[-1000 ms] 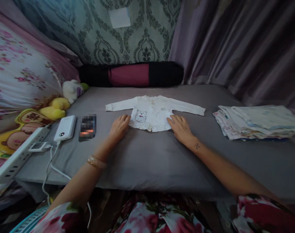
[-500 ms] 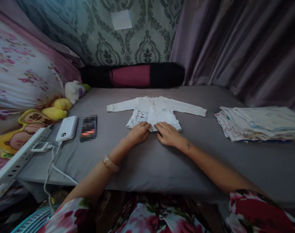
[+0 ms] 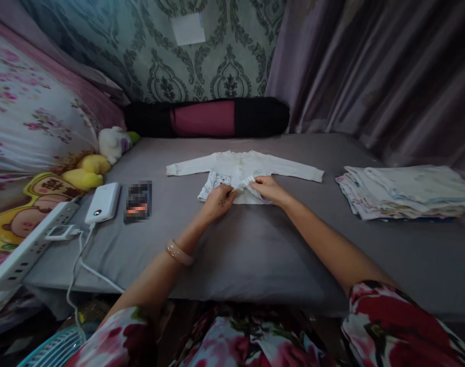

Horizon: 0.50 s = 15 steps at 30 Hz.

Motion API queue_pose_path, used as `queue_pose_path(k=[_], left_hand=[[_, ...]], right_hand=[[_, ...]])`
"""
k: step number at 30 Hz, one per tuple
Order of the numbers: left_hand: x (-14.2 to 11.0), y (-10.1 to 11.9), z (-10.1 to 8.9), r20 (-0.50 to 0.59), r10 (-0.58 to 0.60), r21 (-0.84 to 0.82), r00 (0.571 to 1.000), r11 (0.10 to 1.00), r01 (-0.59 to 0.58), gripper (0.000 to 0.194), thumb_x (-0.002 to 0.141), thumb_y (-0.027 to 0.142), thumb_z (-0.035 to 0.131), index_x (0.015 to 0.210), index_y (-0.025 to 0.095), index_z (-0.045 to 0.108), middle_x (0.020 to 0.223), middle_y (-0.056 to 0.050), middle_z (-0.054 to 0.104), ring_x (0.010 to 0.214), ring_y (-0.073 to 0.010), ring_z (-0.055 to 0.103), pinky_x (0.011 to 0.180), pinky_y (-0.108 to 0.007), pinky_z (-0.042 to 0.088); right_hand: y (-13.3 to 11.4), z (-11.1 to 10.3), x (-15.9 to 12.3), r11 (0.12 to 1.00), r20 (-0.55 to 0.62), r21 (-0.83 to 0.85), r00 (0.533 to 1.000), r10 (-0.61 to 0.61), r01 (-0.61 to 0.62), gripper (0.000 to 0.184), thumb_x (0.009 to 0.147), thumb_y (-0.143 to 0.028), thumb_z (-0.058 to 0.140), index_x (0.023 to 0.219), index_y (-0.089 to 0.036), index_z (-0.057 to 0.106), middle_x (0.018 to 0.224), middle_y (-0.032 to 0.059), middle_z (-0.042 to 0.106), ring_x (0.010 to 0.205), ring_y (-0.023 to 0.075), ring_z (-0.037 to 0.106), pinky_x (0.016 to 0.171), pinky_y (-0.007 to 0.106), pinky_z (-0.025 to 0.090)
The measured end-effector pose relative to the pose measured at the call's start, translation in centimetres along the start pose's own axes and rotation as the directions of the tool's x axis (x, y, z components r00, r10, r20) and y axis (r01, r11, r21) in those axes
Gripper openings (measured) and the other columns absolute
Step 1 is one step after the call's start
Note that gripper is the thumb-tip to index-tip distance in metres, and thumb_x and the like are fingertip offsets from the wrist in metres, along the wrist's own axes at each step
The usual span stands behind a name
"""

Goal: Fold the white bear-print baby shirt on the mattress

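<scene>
Clearly, in the head view, a small white long-sleeved shirt (image 3: 242, 165) is seen spread on the grey-sheeted bed (image 3: 248, 255), in front of the person. Its lower front edge is gripped by both hands: cloth near the middle is pinched by the left hand (image 3: 219, 201), and a gathered, raised part of the hem just beside it by the right hand (image 3: 270, 189). The garment can be judged light, soft and limp, hardly slippery and not fragile; it is likely to crumple when gripped at one spot, so it would best be held at two spread points, such as the hem corners or shoulders. The collar is pointed away from the person, the hem towards them; the long axis is laid crosswise, from cuff to cuff.
</scene>
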<state>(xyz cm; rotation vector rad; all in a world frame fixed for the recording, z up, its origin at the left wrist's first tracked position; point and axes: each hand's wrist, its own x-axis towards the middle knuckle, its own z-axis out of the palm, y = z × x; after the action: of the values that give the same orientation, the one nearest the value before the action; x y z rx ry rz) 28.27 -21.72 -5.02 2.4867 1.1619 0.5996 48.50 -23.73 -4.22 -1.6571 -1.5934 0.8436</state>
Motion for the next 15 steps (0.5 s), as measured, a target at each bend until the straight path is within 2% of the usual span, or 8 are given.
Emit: queue_pose_path(k=[4, 7, 11, 15], left_hand=[[-0.6, 0.9, 0.1, 0.041, 0.079, 0.038, 0.996, 0.996, -0.081, 0.025, 0.095, 0.029, 0.044, 0.081, 0.018, 0.063, 0.084, -0.006, 0.060, 0.084, -0.0180, 0.057, 0.077, -0.028, 0.043], [-1.4, 1.7, 0.3, 0.104, 0.081, 0.096, 0.991, 0.991, -0.091, 0.025, 0.095, 0.028, 0.044, 0.090, 0.018, 0.066, 0.092, -0.008, 0.062, 0.091, -0.0197, 0.059, 0.079, -0.029, 0.046], [-2.0, 2.7, 0.3, 0.176, 0.060, 0.195, 0.983, 0.976, -0.094, 0.024, 0.091, 0.022, 0.045, 0.096, 0.019, 0.069, 0.099, -0.010, 0.065, 0.099, -0.0227, 0.060, 0.085, -0.032, 0.047], [-1.9, 3.4, -0.1, 0.190, -0.098, 0.198, 0.977, 0.978, 0.060, 0.025, 0.087, 0.017, 0.045, 0.094, 0.017, 0.069, 0.095, -0.010, 0.068, 0.094, -0.0234, 0.063, 0.084, -0.033, 0.048]], right_hand=[[-0.4, -0.1, 0.0, 0.991, -0.011, -0.071, 0.993, -0.117, 0.116, 0.030, 0.077, -0.040, 0.048, 0.055, -0.022, 0.038, 0.055, -0.0072, 0.026, 0.055, 0.0091, 0.029, 0.053, 0.025, 0.019], [-0.6, 0.5, -0.7, 0.973, 0.046, -0.177, 0.989, -0.140, 0.146, 0.032, 0.080, -0.037, 0.048, 0.055, -0.021, 0.037, 0.054, -0.0071, 0.027, 0.055, 0.0092, 0.029, 0.054, 0.025, 0.019], [-0.6, 1.3, -1.8, 0.923, 0.162, -0.319, 0.972, -0.170, 0.214, 0.027, 0.085, -0.028, 0.047, 0.060, -0.018, 0.050, 0.057, -0.0044, 0.043, 0.058, 0.0106, 0.039, 0.056, 0.024, 0.023], [-1.2, 1.8, -3.5, 0.835, 0.293, -0.451, 0.936, -0.195, 0.315, 0.019, 0.088, -0.023, 0.047, 0.080, -0.017, 0.063, 0.079, 0.0032, 0.062, 0.072, 0.0139, 0.053, 0.064, 0.023, 0.032]])
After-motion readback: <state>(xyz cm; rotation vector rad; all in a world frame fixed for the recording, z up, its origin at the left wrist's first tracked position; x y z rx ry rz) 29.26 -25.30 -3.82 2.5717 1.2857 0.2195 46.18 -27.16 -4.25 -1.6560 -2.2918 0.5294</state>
